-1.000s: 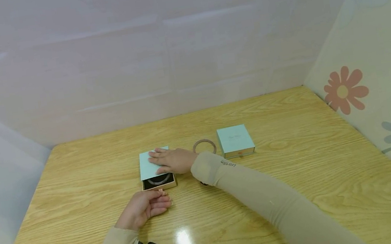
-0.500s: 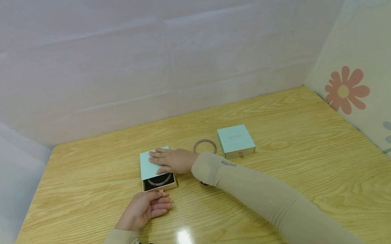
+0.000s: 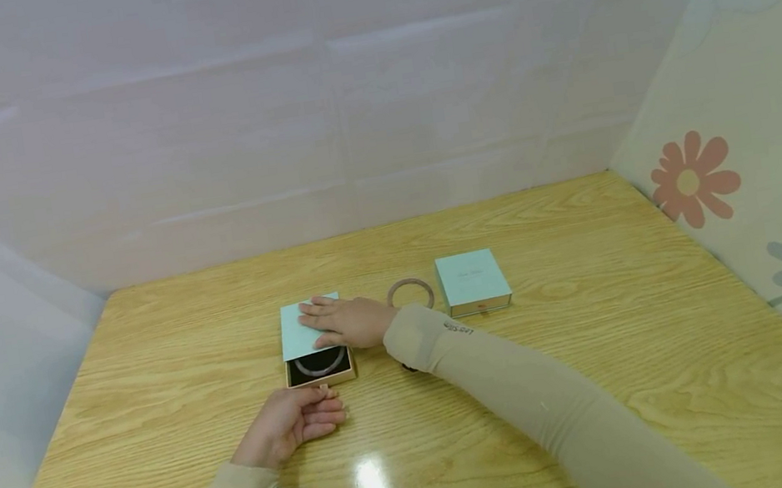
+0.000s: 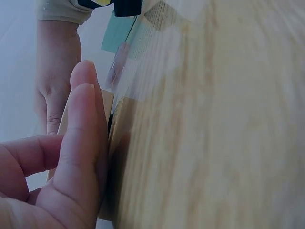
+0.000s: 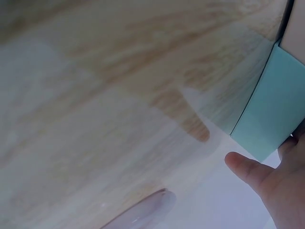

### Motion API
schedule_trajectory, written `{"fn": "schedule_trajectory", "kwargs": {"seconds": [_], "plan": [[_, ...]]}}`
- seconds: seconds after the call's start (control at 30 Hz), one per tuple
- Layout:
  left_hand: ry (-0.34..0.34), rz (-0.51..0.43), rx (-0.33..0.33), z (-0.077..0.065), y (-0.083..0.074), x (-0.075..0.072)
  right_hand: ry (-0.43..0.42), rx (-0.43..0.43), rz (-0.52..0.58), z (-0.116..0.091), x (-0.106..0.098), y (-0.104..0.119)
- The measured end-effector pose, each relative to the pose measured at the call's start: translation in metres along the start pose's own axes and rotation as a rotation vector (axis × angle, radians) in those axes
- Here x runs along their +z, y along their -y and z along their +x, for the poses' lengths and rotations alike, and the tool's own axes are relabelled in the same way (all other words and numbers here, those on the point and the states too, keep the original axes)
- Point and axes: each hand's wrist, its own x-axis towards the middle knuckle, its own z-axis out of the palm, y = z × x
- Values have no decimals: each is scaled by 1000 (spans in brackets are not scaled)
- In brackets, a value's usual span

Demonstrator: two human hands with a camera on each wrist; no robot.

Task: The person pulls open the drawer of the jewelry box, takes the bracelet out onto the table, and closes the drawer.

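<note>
A light-blue drawer box stands on the wooden table, its cover (image 3: pixel 295 338) at the back and its tan-edged drawer (image 3: pixel 339 377) partly out toward me. On the drawer's black lining lies a bangle (image 3: pixel 334 367), its far part hidden beneath the cover. My right hand (image 3: pixel 349 321) rests on the cover with fingers spread and straight. At the drawer's front, my left hand (image 3: pixel 289 424) pinches a small pull tab (image 3: pixel 324 386) between thumb and forefinger. The right wrist view shows the cover's blue side (image 5: pixel 269 107) beside my right hand's fingers.
A second light-blue box (image 3: pixel 472 276), closed, stands to the right. Between the boxes another bangle (image 3: pixel 407 281) lies on the table (image 3: pixel 599 314), partly behind my right wrist. Pale cloth walls (image 3: pixel 342 116) rise at the back and sides.
The drawer has slid slightly farther out toward me, baring more of the bangle inside. My left hand has moved with it, while my right hand stays on the cover.
</note>
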Motion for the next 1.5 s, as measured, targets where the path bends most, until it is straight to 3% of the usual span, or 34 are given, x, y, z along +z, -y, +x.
{"fn": "schedule_trajectory", "kwargs": {"seconds": [1.5], "plan": [[3, 12, 0, -6, 3, 4, -5, 8, 20, 0, 1, 0]]}}
